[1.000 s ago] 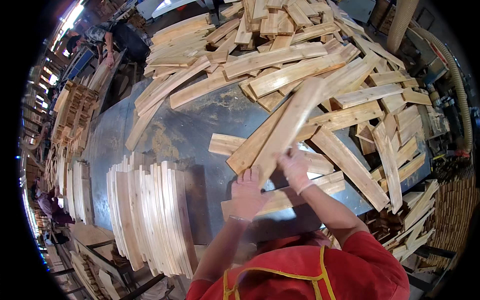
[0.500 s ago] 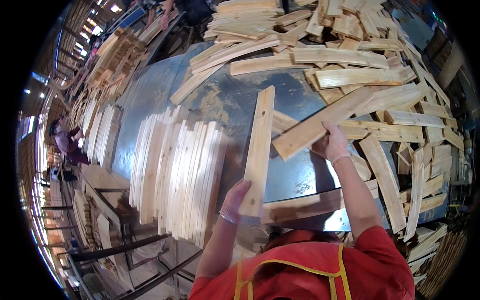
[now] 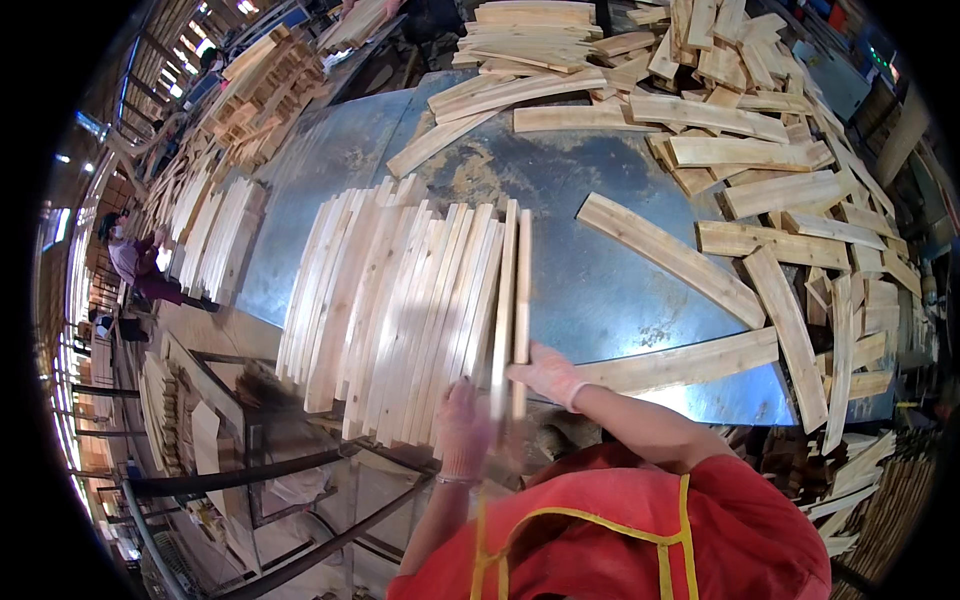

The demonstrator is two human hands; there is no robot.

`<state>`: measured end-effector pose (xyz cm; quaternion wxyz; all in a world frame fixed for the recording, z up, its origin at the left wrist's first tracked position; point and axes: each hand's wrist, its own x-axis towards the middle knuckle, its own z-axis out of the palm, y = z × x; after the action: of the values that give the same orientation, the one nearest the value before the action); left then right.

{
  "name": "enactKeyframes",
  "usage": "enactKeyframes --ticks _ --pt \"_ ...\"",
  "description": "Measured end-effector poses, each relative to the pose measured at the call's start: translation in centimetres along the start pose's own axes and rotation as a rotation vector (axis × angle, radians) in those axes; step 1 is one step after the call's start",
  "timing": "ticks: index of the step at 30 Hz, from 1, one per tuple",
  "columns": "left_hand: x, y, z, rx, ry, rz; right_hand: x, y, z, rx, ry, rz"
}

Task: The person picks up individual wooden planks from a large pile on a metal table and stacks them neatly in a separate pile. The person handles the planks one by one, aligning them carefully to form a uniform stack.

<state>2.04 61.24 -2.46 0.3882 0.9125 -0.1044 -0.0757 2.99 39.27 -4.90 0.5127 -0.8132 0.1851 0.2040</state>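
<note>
Two wooden planks stand on edge side by side at the right end of a tight row of pale planks [image 3: 400, 310]. My right hand [image 3: 550, 376], gloved, grips the outer plank [image 3: 523, 290] near its near end. Close to the near end of the inner plank [image 3: 506, 300] is my left hand [image 3: 463, 432], also gloved. Motion smears its fingers, so whether they hold anything is unclear. The inner plank leans slightly, with a narrow gap between it and the row. All of this rests on the metal table [image 3: 590, 300].
One plank [image 3: 670, 262] lies diagonally on the table, another plank [image 3: 690, 362] along its near edge. A jumbled heap of planks [image 3: 740, 155] covers the right side. Stacked planks [image 3: 525, 35] are at the back. A co-worker [image 3: 140, 262] is at far left, near a metal frame [image 3: 240, 485].
Both hands have come together at the row's right end, the right hand swinging left from the heap. The two planks they carried, flat and apart before, now stand on edge beside the row.
</note>
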Motion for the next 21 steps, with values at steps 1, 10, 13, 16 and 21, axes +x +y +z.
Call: enactKeyframes --ticks 1,10,13,16,21 --pt "0.2 1.5 -0.5 0.149 0.039 0.054 0.7 -0.6 1.2 0.069 -0.005 -0.142" --pt "1.0 0.7 1.0 0.685 -0.052 0.19 -9.8 8.4 -14.7 -0.972 0.179 -0.579" --pt "1.2 2.7 2.9 0.582 -0.081 0.246 -11.2 15.8 -19.0 -1.043 0.076 -0.191" --pt "1.4 9.3 5.9 0.241 -0.254 0.165 -10.7 11.8 -22.4 -0.778 -0.03 -0.051" --pt "0.6 8.0 17.8 -1.173 -0.37 -0.524 -2.2 6.9 -21.7 0.242 -0.118 -0.146"
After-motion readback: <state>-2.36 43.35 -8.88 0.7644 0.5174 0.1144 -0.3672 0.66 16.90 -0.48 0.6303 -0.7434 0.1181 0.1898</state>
